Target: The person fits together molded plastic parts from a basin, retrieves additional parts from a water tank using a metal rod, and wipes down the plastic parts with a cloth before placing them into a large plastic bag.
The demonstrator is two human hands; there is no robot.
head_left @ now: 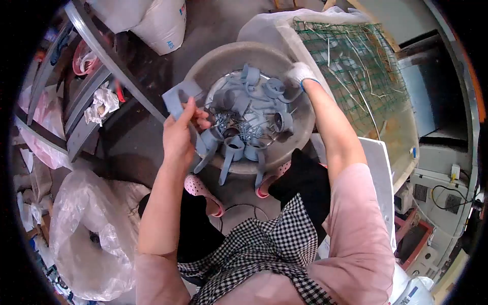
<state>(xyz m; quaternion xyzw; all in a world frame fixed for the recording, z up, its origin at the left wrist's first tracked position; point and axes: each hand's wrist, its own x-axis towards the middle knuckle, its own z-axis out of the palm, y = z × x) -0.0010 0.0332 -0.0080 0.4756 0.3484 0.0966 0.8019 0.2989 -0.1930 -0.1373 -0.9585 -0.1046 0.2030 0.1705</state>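
Observation:
A wide grey basin [223,57] holds several blue-grey plastic parts [275,88], each a ring with a strap-like handle, and a heap of thin small pieces [247,130]. Over the basin's left side my left hand [182,123], bare, has its fingers closed round a flat blue-grey piece [179,98]. My right hand [301,75], in a white glove, lies at the basin's upper right rim; its fingers are blurred and blend into the rim, so what it holds is unclear. Several ring parts rest along the basin's near edge.
Right of the basin stands a large tub [406,137] with green wire mesh [351,61] and thin sticks. A metal frame [109,53] rises at the left. A clear plastic bag [91,229] lies lower left, and a white sack [161,28] stands at the top.

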